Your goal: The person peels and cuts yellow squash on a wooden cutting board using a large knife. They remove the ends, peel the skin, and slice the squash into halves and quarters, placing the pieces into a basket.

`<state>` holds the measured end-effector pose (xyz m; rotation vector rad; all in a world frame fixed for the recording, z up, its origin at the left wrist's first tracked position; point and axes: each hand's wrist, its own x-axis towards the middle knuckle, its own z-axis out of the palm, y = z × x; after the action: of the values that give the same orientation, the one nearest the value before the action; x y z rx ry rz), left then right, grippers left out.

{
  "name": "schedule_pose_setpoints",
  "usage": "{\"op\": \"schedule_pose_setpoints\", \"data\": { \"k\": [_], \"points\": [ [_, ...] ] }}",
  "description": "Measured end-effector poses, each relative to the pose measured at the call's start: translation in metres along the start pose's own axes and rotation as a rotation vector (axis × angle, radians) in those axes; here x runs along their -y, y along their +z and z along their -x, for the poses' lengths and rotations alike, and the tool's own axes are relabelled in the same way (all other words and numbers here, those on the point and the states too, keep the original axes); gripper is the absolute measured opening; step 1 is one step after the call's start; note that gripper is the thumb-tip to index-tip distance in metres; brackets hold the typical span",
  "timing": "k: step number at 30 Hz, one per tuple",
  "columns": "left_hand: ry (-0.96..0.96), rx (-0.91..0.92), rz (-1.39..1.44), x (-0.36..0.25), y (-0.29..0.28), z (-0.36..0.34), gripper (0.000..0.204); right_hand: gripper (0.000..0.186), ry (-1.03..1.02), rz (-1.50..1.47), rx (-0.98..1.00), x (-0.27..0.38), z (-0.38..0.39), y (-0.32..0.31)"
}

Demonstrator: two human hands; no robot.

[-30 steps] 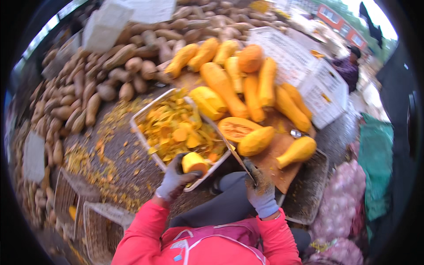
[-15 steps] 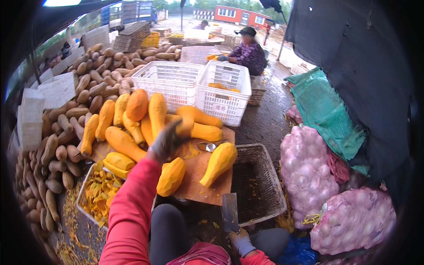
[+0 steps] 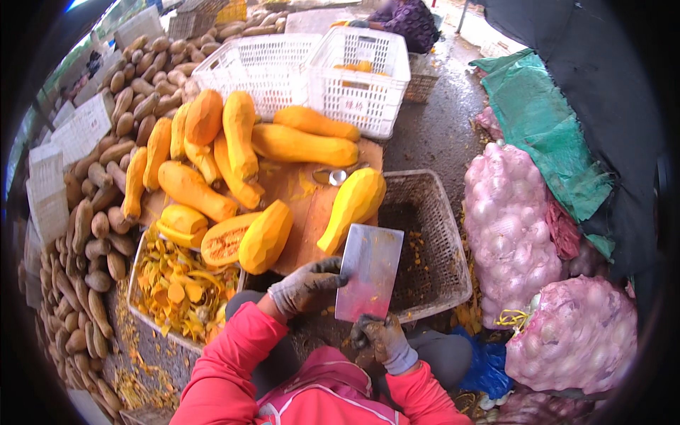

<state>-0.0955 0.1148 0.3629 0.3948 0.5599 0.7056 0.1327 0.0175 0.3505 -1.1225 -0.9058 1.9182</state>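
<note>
Clamping the cleaver (image 3: 370,275) at its 6 o'clock end, the right hand (image 3: 386,340) points it toward 12. The left hand (image 3: 308,287), apart from the right, sits at its 9 o'clock edge; contact cannot be told. A squash (image 3: 353,205) lies between 11 and 12.

peeled squashes (image 3: 304,144) on a brown board (image 3: 306,225)

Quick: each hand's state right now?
Left hand: beside the blade of the cleaver; whether it grips the edge cannot be told.
Right hand: closed, holding the cleaver.
</note>
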Motion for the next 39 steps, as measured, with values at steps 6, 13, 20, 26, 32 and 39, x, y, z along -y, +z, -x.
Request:
{"op": "schedule_pose_setpoints", "data": {
  "k": [6, 13, 20, 26, 32, 39],
  "points": [
    [0.346, -0.407, -0.308, -0.042, -0.038, 0.127, 0.024, 0.016, 0.070, 0.113, -0.177, 0.001, -0.017, -0.011],
    [0.602, -1.301, -1.217, -0.067, -0.078, 0.173, 0.083, 0.035, -0.303, 1.348, -0.216, 0.013, -0.104, -0.051],
    [0.124, -0.912, -1.386, 0.015, -0.080, -0.050, 0.108, 0.041, -0.143, 1.582, -0.123, 0.016, -0.168, -0.046],
    [0.079, -1.053, -1.403, 0.025, -0.121, -0.139, 0.071, 0.041, -0.190, 1.587, -0.093, 0.011, -0.166, -0.045],
    [0.089, -1.084, -1.500, 0.035, -0.143, -0.108, 0.062, 0.040, -0.140, 1.619, -0.006, 0.013, -0.162, -0.009],
    [-0.085, -1.181, -1.284, 0.065, -0.143, -0.072, 0.074, 0.035, -0.084, 1.820, 0.035, -0.009, -0.131, 0.031]
  ]
}}
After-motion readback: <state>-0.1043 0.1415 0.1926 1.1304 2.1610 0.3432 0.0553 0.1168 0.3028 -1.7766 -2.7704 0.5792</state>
